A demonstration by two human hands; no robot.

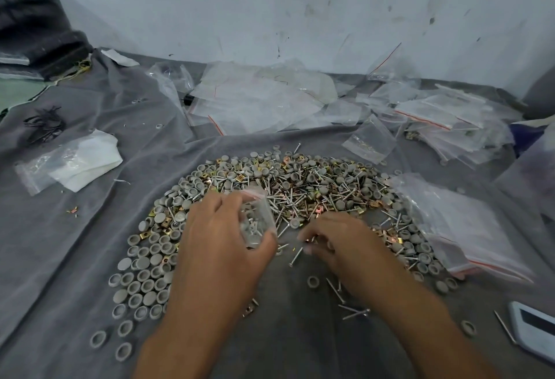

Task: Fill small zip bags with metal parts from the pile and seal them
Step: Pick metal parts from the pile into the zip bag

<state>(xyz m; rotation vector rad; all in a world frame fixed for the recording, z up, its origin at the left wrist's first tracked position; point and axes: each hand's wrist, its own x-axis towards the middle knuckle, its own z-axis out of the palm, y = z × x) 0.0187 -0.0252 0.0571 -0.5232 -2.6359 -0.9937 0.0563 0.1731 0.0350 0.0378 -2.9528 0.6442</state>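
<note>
Now | left hand point(222, 240) grips small zip bag point(256, 222) at pile point(288, 186) near edge | right hand point(339, 246) beside it, blurred, seemingly pinching screws point(310, 242) | bag stack point(462, 225) right of pile

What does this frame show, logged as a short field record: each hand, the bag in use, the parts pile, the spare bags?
left hand: grips a small zip bag, mouth open, screws already inside
right hand: pinches small parts at the pile's near edge; blurred
parts pile: grey caps, screws, brass-coloured clips on grey cloth
spare bags: empty stack right of the pile; more loose bags by the wall
seal: not yet closed
</note>
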